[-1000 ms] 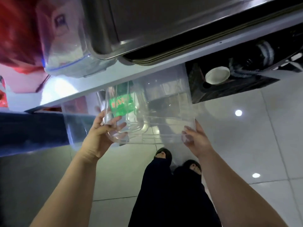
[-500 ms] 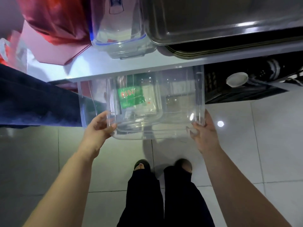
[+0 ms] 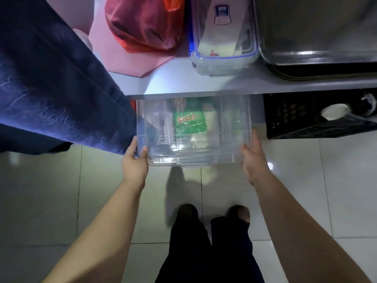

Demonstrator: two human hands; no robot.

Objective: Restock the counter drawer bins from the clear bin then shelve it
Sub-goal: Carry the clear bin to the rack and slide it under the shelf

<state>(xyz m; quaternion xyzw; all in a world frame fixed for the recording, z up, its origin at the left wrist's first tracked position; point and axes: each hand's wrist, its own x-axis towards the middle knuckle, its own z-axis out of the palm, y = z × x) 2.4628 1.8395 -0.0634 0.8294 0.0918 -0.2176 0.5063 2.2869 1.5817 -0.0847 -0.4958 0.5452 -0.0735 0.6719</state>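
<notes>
The clear bin (image 3: 228,152) sits partly under the counter top (image 3: 183,84), its near end sticking out over the floor. Through its walls I see a green packet (image 3: 190,123) and pale items behind or inside it; which, I cannot tell. My left hand (image 3: 135,162) grips the bin's near left corner, thumb on the front wall and fingers round the side. My right hand (image 3: 254,158) presses flat against the near right corner with fingers straight.
On the counter stand a red plastic bag (image 3: 142,25), a pink sheet (image 3: 122,58), a clear lidded container (image 3: 224,37) with blue seal and a metal tray (image 3: 318,37). Dark blue cloth (image 3: 51,78) hangs left. A black crate (image 3: 318,121) sits right, under the counter. My feet are on tiled floor.
The bin has slid further in under the counter. My left hand moved to its left corner, my right hand flattened on the right corner, and the view tilted to show more counter.
</notes>
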